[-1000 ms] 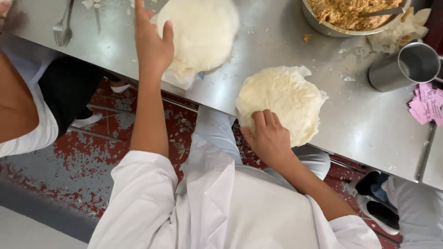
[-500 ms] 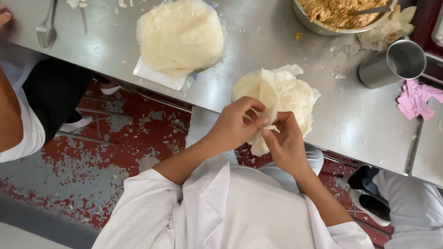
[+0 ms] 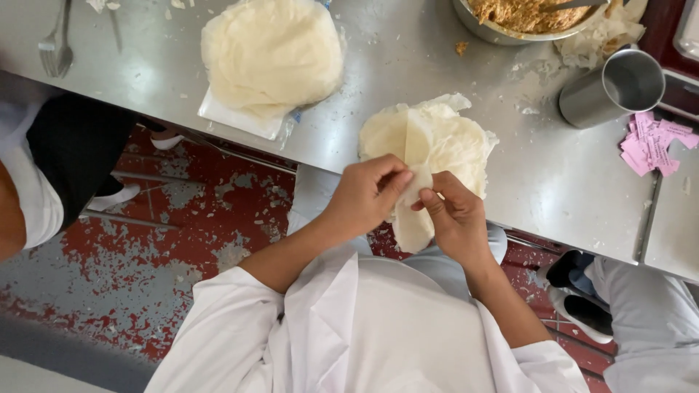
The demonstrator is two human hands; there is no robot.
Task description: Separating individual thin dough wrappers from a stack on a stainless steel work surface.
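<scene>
At table edge | 2 hands (image 3: 408,207) pinching wrapper sheet (image 3: 415,164) | stack (image 3: 444,142) beyond

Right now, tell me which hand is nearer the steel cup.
Right. The right hand pinches the thin wrapper sheet below and left of the steel cup; the left hand grips the same sheet farther left.

white coat, open front | sleeves rolled up | bare forearms
</scene>
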